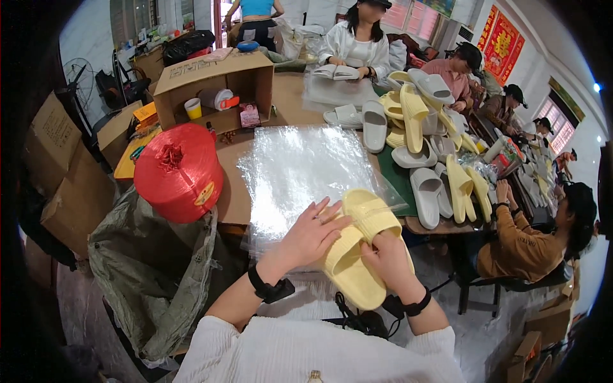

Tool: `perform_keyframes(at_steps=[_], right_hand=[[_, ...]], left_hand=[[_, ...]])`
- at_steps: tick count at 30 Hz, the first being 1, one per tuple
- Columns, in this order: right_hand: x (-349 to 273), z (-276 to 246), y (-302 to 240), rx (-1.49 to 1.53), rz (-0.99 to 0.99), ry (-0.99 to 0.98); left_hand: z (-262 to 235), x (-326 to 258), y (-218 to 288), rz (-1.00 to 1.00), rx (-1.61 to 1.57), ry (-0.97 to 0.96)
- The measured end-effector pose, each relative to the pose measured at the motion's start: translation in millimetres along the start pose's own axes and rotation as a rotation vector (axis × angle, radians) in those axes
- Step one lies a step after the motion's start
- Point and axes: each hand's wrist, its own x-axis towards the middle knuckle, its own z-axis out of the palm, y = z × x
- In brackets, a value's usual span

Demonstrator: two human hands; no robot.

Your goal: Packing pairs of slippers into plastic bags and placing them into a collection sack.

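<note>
In front of my body is a pair of pale yellow slide slippers [359, 279], one overlapping the other, near the front edge of the table. My right hand [391, 260] grips them, its fingers curled in at the strap of one slipper. Stretched out and spread, the fingers of my left hand [311, 233] lie against the ribbed strap on the left side. Under and beyond the hands lies a stack of clear plastic bags [297, 163]. A heap of yellow and grey slippers [415, 118] is to the right of the bags.
A large red roll of plastic twine [179, 172] stands on the left above a grey-green woven sack [150, 274]. Beyond it, an open cardboard box [214, 70] holds a yellow cup [193, 108]. Co-workers sit across and to the right, one in a brown top [527, 239].
</note>
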Motion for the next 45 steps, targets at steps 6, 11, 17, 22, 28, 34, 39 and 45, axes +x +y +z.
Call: perform_keyframes(at_steps=[6,11,17,22,28,34,39,45], right_hand=[[21,20,5,-0.027,0.006,-0.103],[70,45,20,-0.006,-0.041,0.011],[150,112,34,-0.102,0.123,0.031],[155,123,15,0.132,0.170,0.125],[43,55,-24,0.115,-0.285,-0.080],[-5,-59,6,0.784,0.079,-0.963],[15,-45,39,0.667,0.511,-0.055],[29,-1,69,0.594,0.627,-0.305]], left_hand=[[-3,-2,7,0.109,-0.108,-0.017],[-12,-4,20,0.207,-0.226,-0.006],[-42,-13,35,0.247,-0.229,-0.031],[-58,-31,20,0.173,-0.125,0.010],[-80,-66,-2,-0.124,-0.305,0.192],[-58,-89,-40,-0.822,-0.241,0.406],[-43,-85,-49,-0.992,-0.215,0.143],[-33,-87,-49,-0.873,-0.464,0.026]])
